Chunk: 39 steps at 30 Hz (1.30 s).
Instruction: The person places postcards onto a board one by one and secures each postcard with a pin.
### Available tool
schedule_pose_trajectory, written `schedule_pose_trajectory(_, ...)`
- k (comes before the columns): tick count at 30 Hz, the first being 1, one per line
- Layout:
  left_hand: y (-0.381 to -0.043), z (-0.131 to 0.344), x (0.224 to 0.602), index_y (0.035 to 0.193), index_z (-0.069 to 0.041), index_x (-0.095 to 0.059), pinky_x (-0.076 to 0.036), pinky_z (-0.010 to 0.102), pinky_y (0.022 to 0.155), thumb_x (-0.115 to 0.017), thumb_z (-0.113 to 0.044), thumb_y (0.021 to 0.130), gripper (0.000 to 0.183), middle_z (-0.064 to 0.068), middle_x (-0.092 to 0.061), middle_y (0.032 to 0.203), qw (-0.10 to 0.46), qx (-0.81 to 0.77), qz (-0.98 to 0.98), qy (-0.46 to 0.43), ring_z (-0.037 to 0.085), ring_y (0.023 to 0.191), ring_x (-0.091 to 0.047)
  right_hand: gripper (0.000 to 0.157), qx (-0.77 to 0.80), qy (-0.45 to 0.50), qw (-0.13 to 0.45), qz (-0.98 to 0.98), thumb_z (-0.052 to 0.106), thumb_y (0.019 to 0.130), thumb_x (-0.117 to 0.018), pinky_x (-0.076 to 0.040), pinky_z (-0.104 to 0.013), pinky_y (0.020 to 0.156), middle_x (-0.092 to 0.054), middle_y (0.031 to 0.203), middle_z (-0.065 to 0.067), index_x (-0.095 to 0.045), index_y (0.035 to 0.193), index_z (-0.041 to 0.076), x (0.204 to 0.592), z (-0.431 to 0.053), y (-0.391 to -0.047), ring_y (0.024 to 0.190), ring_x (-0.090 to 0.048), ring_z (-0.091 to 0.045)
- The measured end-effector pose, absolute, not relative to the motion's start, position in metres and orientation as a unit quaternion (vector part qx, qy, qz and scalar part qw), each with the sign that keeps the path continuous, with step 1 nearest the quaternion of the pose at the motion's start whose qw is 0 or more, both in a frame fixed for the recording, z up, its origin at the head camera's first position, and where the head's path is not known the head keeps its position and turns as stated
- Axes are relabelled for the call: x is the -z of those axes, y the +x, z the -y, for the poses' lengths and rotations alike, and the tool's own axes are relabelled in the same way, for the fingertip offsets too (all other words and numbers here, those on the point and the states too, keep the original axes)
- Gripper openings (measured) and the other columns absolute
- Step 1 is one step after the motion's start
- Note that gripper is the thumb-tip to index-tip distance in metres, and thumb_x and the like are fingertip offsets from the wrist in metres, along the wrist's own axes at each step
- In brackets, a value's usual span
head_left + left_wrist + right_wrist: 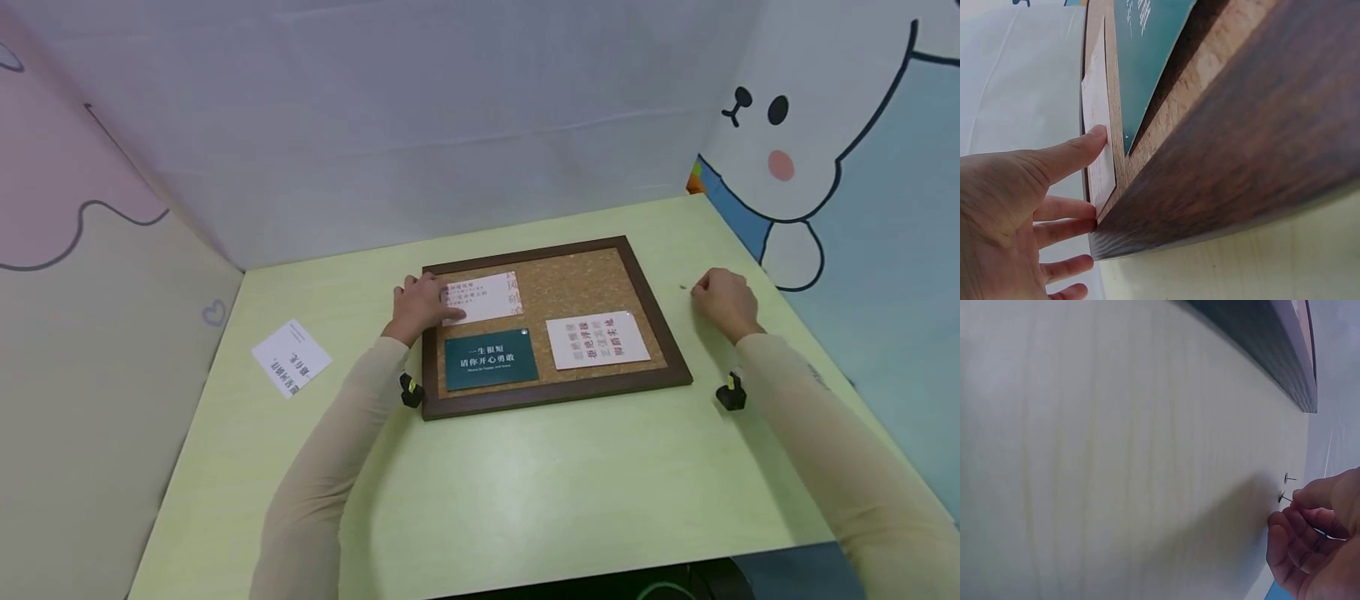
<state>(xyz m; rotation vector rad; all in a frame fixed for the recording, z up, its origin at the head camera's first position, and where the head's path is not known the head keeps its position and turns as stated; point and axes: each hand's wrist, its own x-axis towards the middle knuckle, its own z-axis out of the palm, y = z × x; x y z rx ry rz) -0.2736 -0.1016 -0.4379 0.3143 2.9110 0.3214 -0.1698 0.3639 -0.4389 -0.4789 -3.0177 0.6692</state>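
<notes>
My left hand (418,308) rests at the upper left corner of a brown-framed cork board (573,283). Its thumb touches a white card with printed writing (483,298), and the other fingers reach over the frame's edge. Below that card, a dark green card (491,360) is on the cork, with a tack at its top right corner. Right of the board, my right hand (726,302) is low over the table; in the right wrist view its fingertips pinch the pin of a thumbtack (1282,497). Another thumbtack (1287,479) lies just beyond it.
A white card with several columns of writing (597,340) is on the lower right of the cork. Another white card (291,358) lies turned on the pale green table (525,483), left of the board. A white cloth wall (450,125) stands behind.
</notes>
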Motion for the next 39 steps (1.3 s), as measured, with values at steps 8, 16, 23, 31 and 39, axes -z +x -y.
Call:
schedule_pose_trajectory(8,-0.275,0.1,0.439,0.128,-0.013,-0.062,-0.031,0.052,0.102,-0.077,-0.054,0.079,0.066,0.008,-0.05,0.14,0.098,-0.106,-0.984,0.105,0.033,0.122,-0.04,0.024,-0.218,-0.161,0.008,0.963,0.01,0.095,-0.043,-0.043,-0.044,0.06,-0.061,0.097,-0.026,-0.06,0.097,-0.006,0.443,-0.37,-0.171,0.073,-0.056,-0.034)
schedule_pose_trajectory(16,-0.277,0.1,0.441,0.127,-0.012,-0.062,-0.032,0.053,0.102,-0.077,-0.053,0.078,0.066,0.008,-0.049,0.14,0.097,-0.113,-0.983,0.108,0.033,0.121,-0.041,0.025,-0.216,-0.169,0.007,0.961,0.011,0.095,-0.043,-0.043,-0.046,0.064,-0.061,0.097,-0.026,-0.059,0.098,-0.008,0.444,-0.376,-0.171,0.077,-0.056,-0.036)
schedule_pose_trajectory(23,-0.277,0.098,0.442,0.132,-0.012,-0.059,-0.03,0.053,0.104,-0.077,-0.052,0.079,0.069,0.008,-0.047,0.143,0.108,-0.114,-0.982,0.102,0.034,0.124,-0.039,0.031,-0.217,-0.18,-0.01,0.959,0.021,0.097,-0.047,-0.042,-0.045,0.065,-0.06,0.098,-0.026,-0.059,0.098,-0.007,0.445,-0.381,-0.171,0.079,-0.055,-0.035)
schedule_pose_trajectory(31,-0.276,0.098,0.442,0.134,-0.012,-0.058,-0.031,0.053,0.103,-0.077,-0.051,0.08,0.07,0.008,-0.047,0.144,0.105,-0.112,-0.983,0.103,0.034,0.126,-0.04,0.03,-0.21,-0.175,-0.013,0.962,0.02,0.094,-0.052,-0.045,-0.047,0.064,-0.061,0.1,-0.028,-0.06,0.101,-0.008,0.449,-0.384,-0.169,0.081,-0.058,-0.038)
schedule_pose_trajectory(39,-0.276,0.097,0.441,0.135,-0.011,-0.057,-0.032,0.052,0.102,-0.077,-0.051,0.08,0.071,0.008,-0.048,0.143,0.105,-0.107,-0.983,0.107,0.035,0.126,-0.041,0.034,-0.234,-0.194,-0.025,0.952,0.023,0.095,-0.05,-0.045,-0.045,0.066,-0.06,0.107,-0.027,-0.06,0.108,-0.006,0.45,-0.392,-0.169,0.086,-0.057,-0.036)
